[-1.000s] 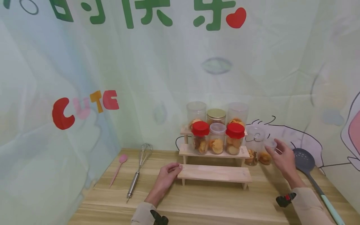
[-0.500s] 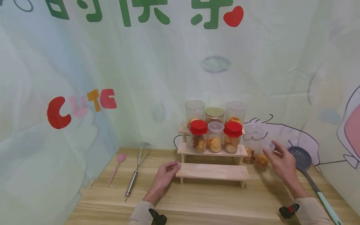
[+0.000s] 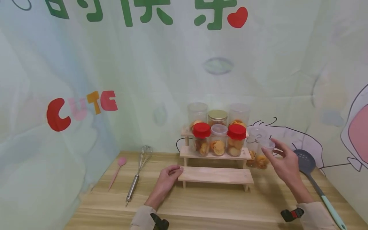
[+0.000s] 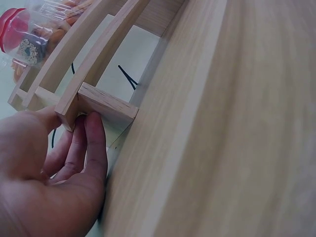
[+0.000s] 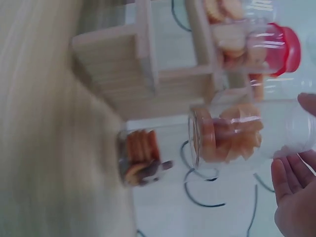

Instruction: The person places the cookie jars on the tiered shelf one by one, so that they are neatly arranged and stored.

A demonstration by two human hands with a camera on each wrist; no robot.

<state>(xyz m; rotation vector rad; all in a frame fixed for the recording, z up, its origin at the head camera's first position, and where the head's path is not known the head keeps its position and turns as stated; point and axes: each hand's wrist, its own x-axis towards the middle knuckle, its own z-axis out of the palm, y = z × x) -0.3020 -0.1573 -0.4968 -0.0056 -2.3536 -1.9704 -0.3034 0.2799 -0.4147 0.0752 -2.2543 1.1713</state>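
My right hand (image 3: 283, 163) grips a clear jar (image 3: 262, 160) of cookies by its pale lid. In the right wrist view this jar (image 5: 229, 133) is off the table, to the right of the wooden stand. Another clear jar (image 5: 140, 155) with cookies stands on the table behind it. My left hand (image 3: 166, 182) pinches the left end of the stand's lowest step (image 3: 215, 175); in the left wrist view its fingers (image 4: 94, 138) curl under the board. On the middle step (image 3: 188, 152) are two red-lidded jars (image 3: 236, 140) with a pale-lidded jar (image 3: 218, 142) between them.
Two tall clear jars (image 3: 197, 111) and a gold-lidded jar (image 3: 217, 115) occupy the top step. A whisk (image 3: 136, 179) and a pink spatula (image 3: 117, 172) lie left. A grey skimmer (image 3: 311, 179) lies right, beside my right forearm. A printed curtain (image 3: 161, 80) hangs behind.
My right hand and the jar have moved left, closer to the stand. My left hand keeps its pinch on the lowest step. The head view has shifted slightly.
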